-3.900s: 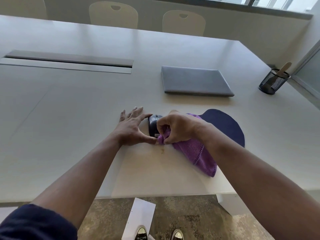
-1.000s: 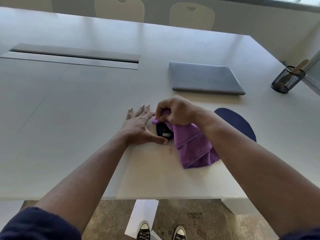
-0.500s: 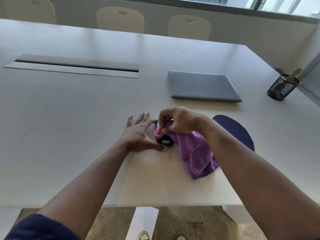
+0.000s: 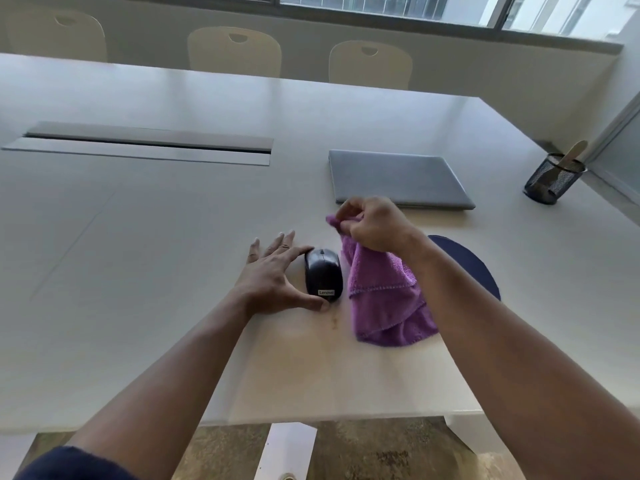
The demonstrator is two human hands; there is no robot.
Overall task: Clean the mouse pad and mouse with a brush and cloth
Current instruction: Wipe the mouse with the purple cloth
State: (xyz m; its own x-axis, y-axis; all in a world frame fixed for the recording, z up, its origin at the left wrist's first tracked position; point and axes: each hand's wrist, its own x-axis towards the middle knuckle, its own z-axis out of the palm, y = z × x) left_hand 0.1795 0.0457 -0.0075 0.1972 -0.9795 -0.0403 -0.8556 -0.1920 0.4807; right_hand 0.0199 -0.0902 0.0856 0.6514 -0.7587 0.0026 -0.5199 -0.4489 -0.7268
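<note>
Head view gives us the dark mouse [image 4: 323, 279] as our landmark, sitting on the pale worktop [image 4: 138, 237]. Our left hand [image 4: 273, 277] lies just left of it, fingers spread, with thumb and forefinger touching its near and far ends. Just right of the mouse, our right hand [image 4: 374, 225] is raised, fingers pinched closed on a corner of the purple cloth [image 4: 384, 299], which hangs to the worktop. Further right lies the navy mouse pad [image 4: 471, 268], partly hidden by our forearm. Beyond the mouse rests a closed grey laptop [image 4: 394, 178].
</note>
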